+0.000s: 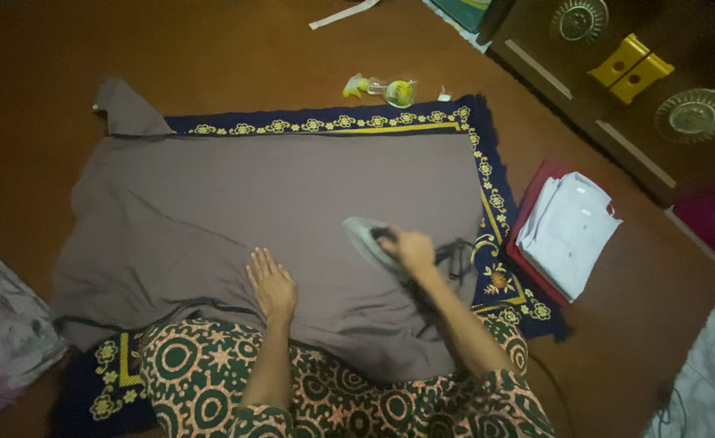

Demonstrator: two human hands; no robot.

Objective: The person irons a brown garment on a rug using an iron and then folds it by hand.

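A grey-brown cloth (292, 219) lies spread over a navy mat with yellow floral border (487, 178) on the floor. The ironing pass is in hand: the right hand (412, 250) is closed around the handle of an electric iron (371, 241) resting on the cloth, while the left hand (271, 284) lies flat, fingers apart, pinning the fabric. The next stroke seems to call for keeping the fabric taut. A folded pale shirt (568, 231) lies just beside the mat, a spray bottle (386, 89) beyond it.

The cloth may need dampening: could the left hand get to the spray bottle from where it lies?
Probably not without leaning: the left hand lies flat on the grey cloth, and the spray bottle is beyond the mat's far edge. Nothing blocks the way.
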